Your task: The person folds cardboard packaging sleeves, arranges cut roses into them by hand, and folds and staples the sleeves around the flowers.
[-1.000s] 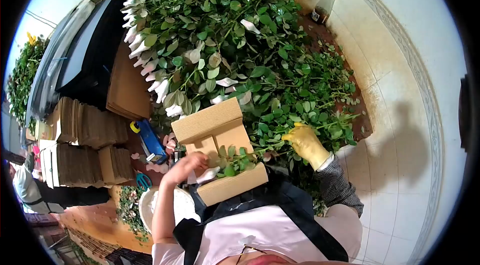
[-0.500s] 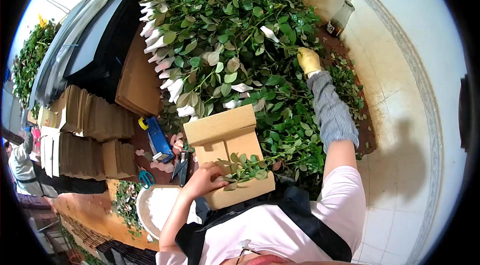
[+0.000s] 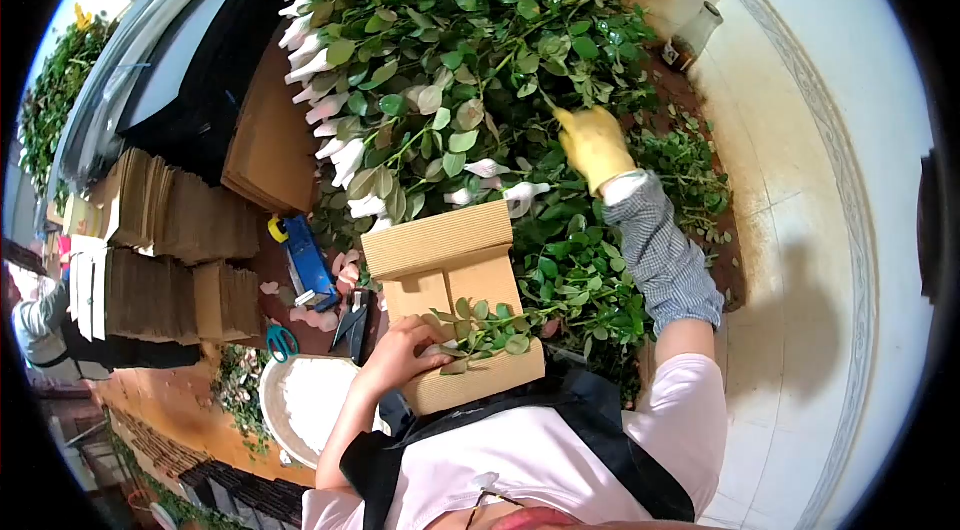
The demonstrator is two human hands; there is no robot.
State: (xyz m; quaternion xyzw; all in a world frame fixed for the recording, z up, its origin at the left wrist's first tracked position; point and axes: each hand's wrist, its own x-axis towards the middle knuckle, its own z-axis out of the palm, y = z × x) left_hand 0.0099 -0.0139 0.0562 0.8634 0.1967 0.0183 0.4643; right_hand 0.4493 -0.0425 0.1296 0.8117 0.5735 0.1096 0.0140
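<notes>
My left hand (image 3: 405,355) is closed around the head end of a leafy rose stem (image 3: 490,332). The stem lies across an opened sheet of corrugated cardboard (image 3: 437,255) at my waist, and the fingers hide most of its bud. In a yellow glove, my right hand (image 3: 597,145) is over the large heap of roses (image 3: 420,60); blur hides whether its fingers grip anything. Below that hand lies a rose with a white-sleeved bud (image 3: 525,192), and another white-sleeved bud (image 3: 487,168) is left of it.
Left of the cardboard lie a blue tape dispenser (image 3: 308,265), a black stapler-like tool (image 3: 352,327) and teal-handled scissors (image 3: 282,341). A white basin (image 3: 310,400) sits below them. Folded cardboard stacks (image 3: 150,295) stand farther left. A glass bottle (image 3: 692,38) is by the wall.
My right hand has moved left and slightly down over the heap. A white-sleeved bud seen higher up before is gone from there, and one now lies below that hand. My left hand keeps its hold.
</notes>
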